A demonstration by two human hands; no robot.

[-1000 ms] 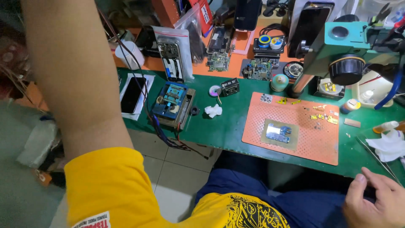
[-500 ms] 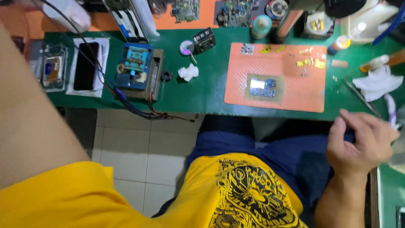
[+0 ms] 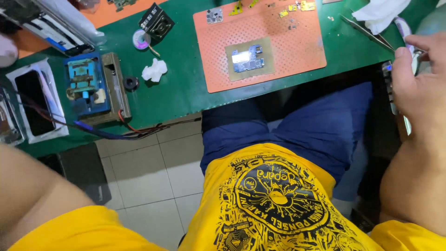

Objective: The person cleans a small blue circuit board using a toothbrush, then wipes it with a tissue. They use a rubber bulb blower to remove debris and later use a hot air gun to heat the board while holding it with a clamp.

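At the green surface's [image 3: 186, 95] right edge, the right hand [image 3: 420, 88] curls loose fingers around a slim tool [image 3: 389, 88], tweezers [image 3: 367, 33] lying close for reach, while a circuit board [image 3: 247, 58] rests mid-mat [image 3: 278, 69]; left hand unseen.

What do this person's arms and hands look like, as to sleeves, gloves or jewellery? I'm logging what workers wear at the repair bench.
Both arms are bare below short yellow sleeves of a T-shirt with a black round print on the front. The right hand wears no glove, and no ring or watch shows on it. The left arm is bare too; its hand is out of view.
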